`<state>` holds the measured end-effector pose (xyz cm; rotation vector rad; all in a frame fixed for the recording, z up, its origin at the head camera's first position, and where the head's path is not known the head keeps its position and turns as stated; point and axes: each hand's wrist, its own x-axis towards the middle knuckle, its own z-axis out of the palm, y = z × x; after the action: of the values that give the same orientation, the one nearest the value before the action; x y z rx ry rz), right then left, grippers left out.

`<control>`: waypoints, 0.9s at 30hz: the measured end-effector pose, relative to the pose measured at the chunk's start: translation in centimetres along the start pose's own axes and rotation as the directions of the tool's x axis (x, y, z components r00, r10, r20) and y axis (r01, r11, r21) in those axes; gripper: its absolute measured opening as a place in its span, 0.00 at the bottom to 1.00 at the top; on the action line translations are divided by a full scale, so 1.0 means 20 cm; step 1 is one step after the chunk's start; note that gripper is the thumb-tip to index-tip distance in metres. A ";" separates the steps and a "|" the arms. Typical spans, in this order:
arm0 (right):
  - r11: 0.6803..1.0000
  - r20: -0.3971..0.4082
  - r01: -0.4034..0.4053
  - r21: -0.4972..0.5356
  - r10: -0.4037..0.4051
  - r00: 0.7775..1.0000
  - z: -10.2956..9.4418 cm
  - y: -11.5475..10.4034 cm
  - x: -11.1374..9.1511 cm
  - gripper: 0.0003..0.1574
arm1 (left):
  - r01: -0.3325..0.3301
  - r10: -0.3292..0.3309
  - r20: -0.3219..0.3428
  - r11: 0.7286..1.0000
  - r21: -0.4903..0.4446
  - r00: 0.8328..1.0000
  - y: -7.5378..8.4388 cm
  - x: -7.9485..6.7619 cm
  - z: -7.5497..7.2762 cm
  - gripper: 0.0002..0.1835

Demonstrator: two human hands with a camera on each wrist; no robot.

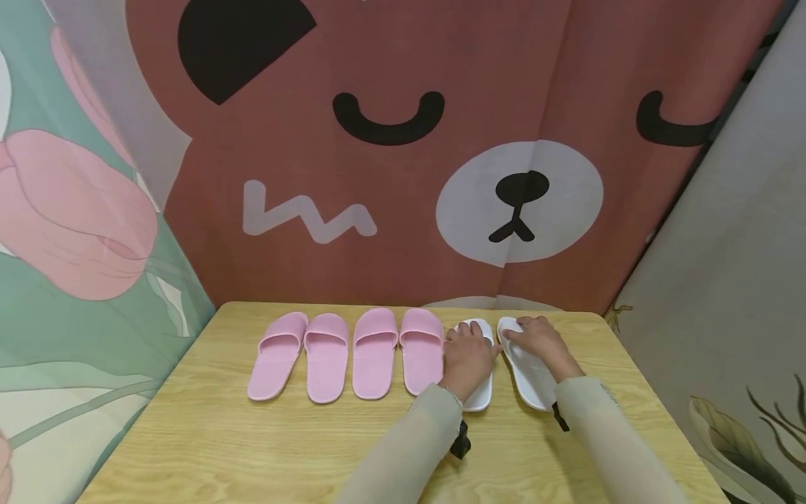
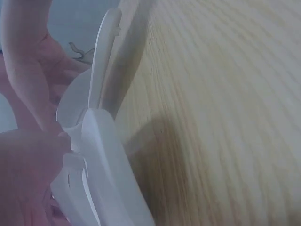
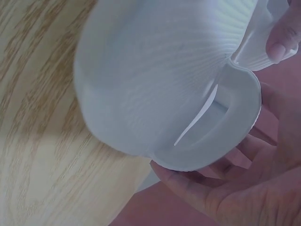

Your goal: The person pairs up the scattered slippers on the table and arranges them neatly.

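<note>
Two white slippers lie side by side on the wooden table. My left hand [image 1: 469, 360] grips the left white slipper [image 1: 481, 399] over its strap, hiding much of it. In the left wrist view, the thumb rests against that slipper's strap. My right hand [image 1: 543, 341] holds the right white slipper [image 1: 534, 383] at its strap end. Curled around the rounded strap are the right hand's fingers [image 3: 188, 186] in the right wrist view. Both slippers point toward the back of the table, with a narrow gap between them.
Left of the white pair stand several pink slippers [image 1: 374, 367] in a row, toes to the back. The wooden table [image 1: 252, 448] ends at a bear-print curtain [image 1: 390, 273]. Patterned cloths [image 1: 711, 280] hang at both sides.
</note>
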<state>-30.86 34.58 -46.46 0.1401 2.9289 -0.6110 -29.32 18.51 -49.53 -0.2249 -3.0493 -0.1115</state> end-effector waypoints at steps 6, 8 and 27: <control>0.999 0.003 0.030 -0.016 -0.030 1.000 0.03 -0.01 0.01 0.46 | 0.000 -0.002 0.042 0.999 0.047 0.999 0.01 0.03 0.04 0.42; 0.999 0.002 0.037 -0.020 -0.037 0.999 0.03 -0.01 0.01 0.45 | -0.003 0.001 0.038 0.998 0.059 0.999 0.01 0.04 0.05 0.42; 0.999 0.028 0.013 -0.035 -0.012 1.000 0.06 -0.03 0.06 0.44 | 0.087 -0.089 0.131 0.996 0.017 0.987 0.05 0.09 0.04 0.42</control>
<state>-32.04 33.64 -47.42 0.1081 2.9136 -0.5579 -30.98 19.78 -50.06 -0.1008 -3.1913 -0.0881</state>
